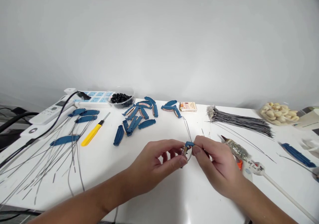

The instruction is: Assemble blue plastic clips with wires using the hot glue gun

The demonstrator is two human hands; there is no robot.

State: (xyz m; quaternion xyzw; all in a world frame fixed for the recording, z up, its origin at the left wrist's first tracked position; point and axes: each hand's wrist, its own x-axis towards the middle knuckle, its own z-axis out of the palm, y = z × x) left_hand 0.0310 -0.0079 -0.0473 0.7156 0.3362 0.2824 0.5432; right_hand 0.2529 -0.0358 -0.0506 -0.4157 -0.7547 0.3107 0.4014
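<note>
Small blue angular piece with tan sides (189,144), pinched by both hands

Piece sits at 5 o'clock of view centre, over the smooth white tabletop (166,129). Blue top bends at a corner; side below is tan-brown, layered-looking, finer detail too small to read. Material unclear. Thin dark flexible wires (188,132) show at its 12 o'clock; can't tell if attached.

Left hand (161,161): thumb and fingers closed on the tan side. Right hand (216,164): thumb and forefinger narrow, gripping the blue end.

Clock from piece: flat blue curved pieces with tan edges (134,123), loosely heaped, some lettered, 10. Small cream-and-orange printed box (188,107), 12. Bundle of thin black wires with pale tips (241,121), 2. White glue gun with orange trigger (246,168), 3. Yellow-handled metal screwdriver (91,135), 9.
</note>
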